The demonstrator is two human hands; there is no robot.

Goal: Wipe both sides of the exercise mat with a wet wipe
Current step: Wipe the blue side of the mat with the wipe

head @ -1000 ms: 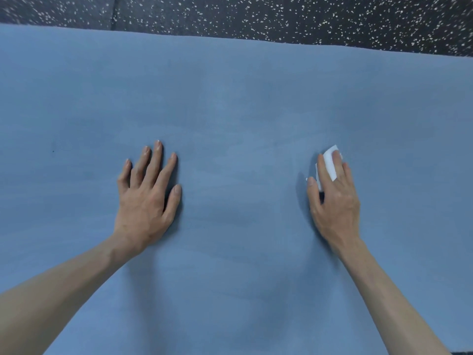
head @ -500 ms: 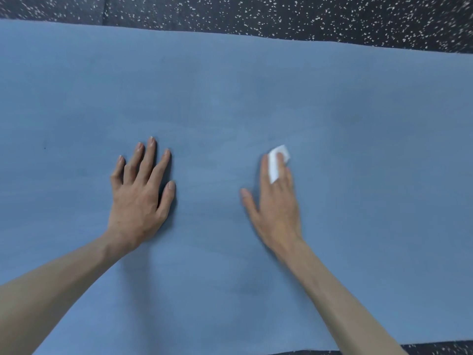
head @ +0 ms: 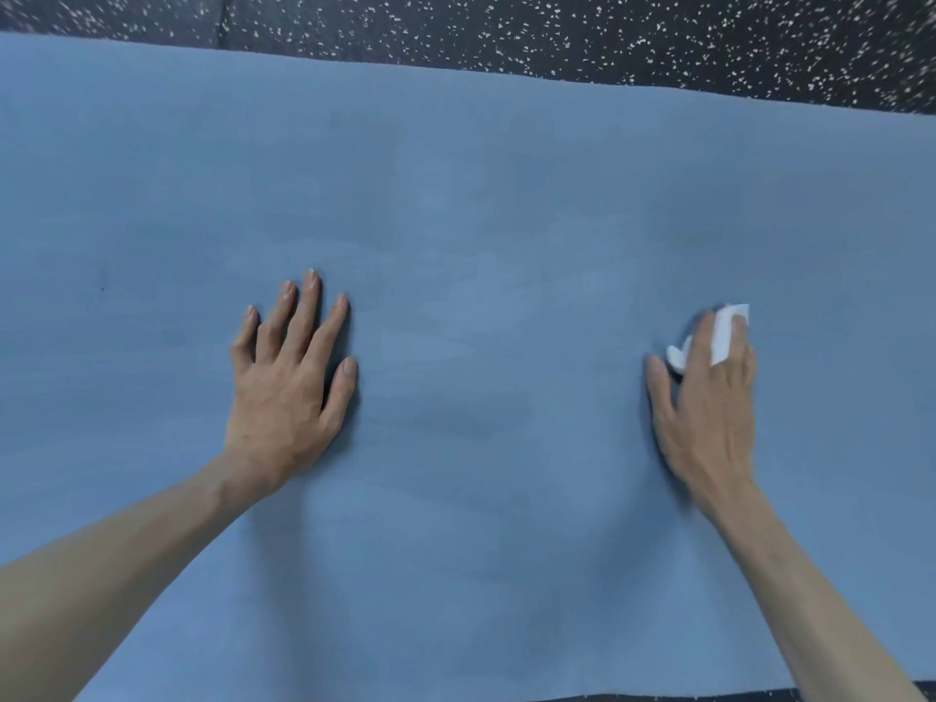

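**Two hands flat on a blue mat, a white wipe under the right one**

Nearest the camera, two bare forearms reach in from the lower corners, and a thin strip of dark floor shows at the bottom right edge beneath the right arm. The exercise mat [head: 466,549] is blue and lies spread flat on the floor, filling almost the whole view from side to side.

Farther up, at about the middle of the mat, the left hand [head: 286,392] rests palm down on the surface. Its fingers are straight and slightly fanned, the thumb lies out to the side, and it holds nothing.

Well apart from it, on the right, the right hand [head: 709,412] also lies palm down with its fingers extended. It presses the wet wipe [head: 724,334] against the mat. The wipe is white and folded; one end sticks out past the fingertips, and a smaller bit shows between the thumb and the first finger. This hand and the wipe are blurred, so the exact lie of each finger cannot be told.

Faint lighter and darker streaks mark the mat between and beyond the hands.

Beyond the mat's far edge runs the floor [head: 557,38], black with white speckles.
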